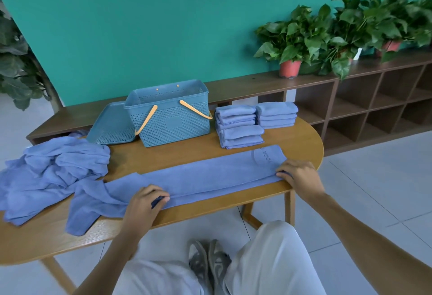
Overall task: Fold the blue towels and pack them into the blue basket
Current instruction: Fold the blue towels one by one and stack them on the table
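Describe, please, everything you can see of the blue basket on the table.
The basket is a rectangular tub of blue plastic, its walls pierced with a fine lattice around a plain patch on the front. Two orange handles hang folded down across that front. It stands upright and open on the wooden table, with no towel showing inside. Its lid leans against its left side. The towel stacks sit to its right, apart. Neither hand touches it.

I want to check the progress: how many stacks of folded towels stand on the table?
2. The taller stack stands right of the blue basket; the shorter stack stands beside it, farther right.
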